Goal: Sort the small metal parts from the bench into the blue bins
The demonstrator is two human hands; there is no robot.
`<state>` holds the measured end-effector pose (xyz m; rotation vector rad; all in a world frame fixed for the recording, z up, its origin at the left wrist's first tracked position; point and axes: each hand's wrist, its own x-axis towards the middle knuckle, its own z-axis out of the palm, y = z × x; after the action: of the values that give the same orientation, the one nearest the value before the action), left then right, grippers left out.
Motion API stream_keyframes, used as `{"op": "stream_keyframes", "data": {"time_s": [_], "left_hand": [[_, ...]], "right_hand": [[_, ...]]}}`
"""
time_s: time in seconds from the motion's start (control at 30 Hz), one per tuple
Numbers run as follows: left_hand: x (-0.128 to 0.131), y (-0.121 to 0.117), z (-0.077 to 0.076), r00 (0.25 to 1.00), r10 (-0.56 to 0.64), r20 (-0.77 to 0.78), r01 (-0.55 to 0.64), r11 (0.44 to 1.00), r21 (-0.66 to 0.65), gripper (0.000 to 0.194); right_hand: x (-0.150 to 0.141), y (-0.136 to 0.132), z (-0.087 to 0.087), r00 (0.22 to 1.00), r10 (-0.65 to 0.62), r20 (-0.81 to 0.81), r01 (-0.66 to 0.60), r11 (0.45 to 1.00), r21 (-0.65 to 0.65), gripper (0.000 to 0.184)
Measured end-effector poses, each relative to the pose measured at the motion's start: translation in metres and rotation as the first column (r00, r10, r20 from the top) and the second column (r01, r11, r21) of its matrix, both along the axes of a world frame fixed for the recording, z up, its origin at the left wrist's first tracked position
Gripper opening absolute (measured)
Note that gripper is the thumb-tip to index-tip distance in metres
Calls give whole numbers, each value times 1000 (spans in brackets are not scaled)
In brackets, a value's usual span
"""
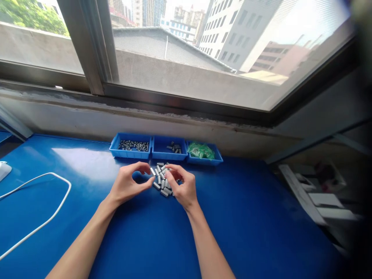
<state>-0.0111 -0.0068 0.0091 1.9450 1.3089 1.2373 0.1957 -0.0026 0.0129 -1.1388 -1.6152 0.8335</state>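
On the blue table [87, 162], just before the three bins, sits my pile of little grey cylinders [161, 180]. My left hand [128, 185] pinches one at its tip, long axis pointing toward my right hand [181, 186], which rests half-curled on the pile, nearer.

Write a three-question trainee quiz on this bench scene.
1. True or false: the three blue trays stand in a row under the window.
2. Which tray holds the green bags? A) left B) middle C) right
3. Fill in: the grey pieces lie loose on the blue ____ between the hands.

Key: 1 true. 2 C. 3 table. The left hand pinches one piece at its fingertips; the right hand rests on the pile, its grip unclear.
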Motion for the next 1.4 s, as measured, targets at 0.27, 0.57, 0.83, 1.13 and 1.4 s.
{"op": "stream_keyframes", "data": {"time_s": [0.27, 0.57, 0.83, 1.13, 1.4], "left_hand": [[15, -3, -6, 997, 73, -24, -67, 976, 208, 18], [16, -1, -13, 997, 83, -9, -81, 987, 140, 22], [15, 2, -12, 999, 34, 5, -34, 999, -23, 12], [4, 3, -7, 973, -189, -133, 172, 977, -128, 18], [-1, 2, -7, 941, -292, -170, 261, 948, -183, 14]], "right_hand": [[-15, -1, 5, 995, 98, -18, -99, 990, -97, 23], [-12, 14, 1, 908, -238, -344, 178, 964, -195, 25], [0, 43, -9, 865, -319, -387, 262, 945, -195, 44], [14, 31, -9, 935, -210, -285, 182, 976, -122, 36], [23, 22, -5, 945, -238, -225, 221, 970, -101, 25]]}}
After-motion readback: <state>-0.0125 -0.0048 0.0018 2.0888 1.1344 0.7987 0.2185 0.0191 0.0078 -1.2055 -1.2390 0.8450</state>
